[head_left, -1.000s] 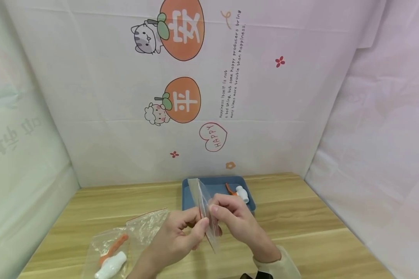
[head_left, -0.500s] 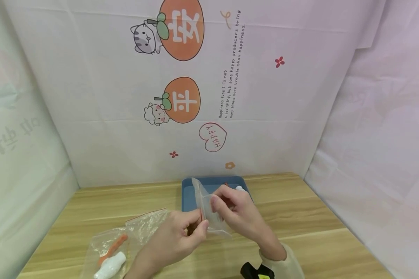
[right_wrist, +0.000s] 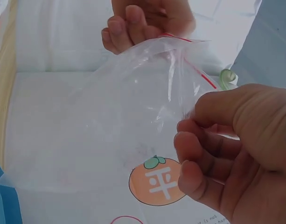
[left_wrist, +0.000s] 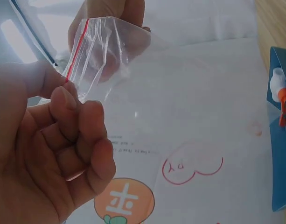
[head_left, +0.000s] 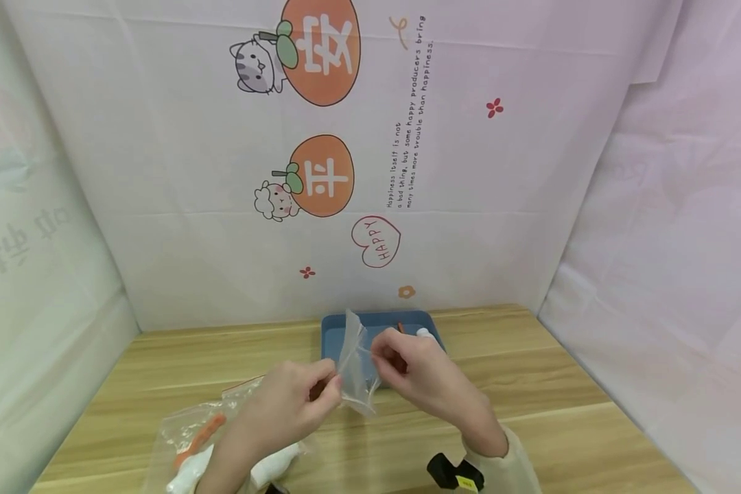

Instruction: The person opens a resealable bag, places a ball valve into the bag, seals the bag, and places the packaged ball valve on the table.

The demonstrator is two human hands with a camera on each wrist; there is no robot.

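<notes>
A clear zip-lock bag (head_left: 353,367) with a red seal strip hangs between my two hands, above the table and in front of the blue tray (head_left: 379,320). My left hand (head_left: 280,405) pinches one side near the seal between thumb and forefinger, clearest in the left wrist view. My right hand (right_wrist: 240,144) pinches the other side, its remaining fingers curled. I see no contents in the bag (right_wrist: 119,88). Below my left wrist lies a bagged white fitting with an orange handle (head_left: 204,436). A second white piece (head_left: 274,465) shows beside my forearm.
In the tray rests another white fitting (left_wrist: 278,85) with an orange handle (left_wrist: 283,105), partly hidden by my right hand in the head view. More clear plastic (head_left: 241,391) lies on the wooden table (head_left: 531,384). White printed cloth (head_left: 469,206) surrounds the table.
My left hand has drawn left and towards me, away from my right hand. The bag has turned and stretched between them. A white piece beside my left forearm has come into sight.
</notes>
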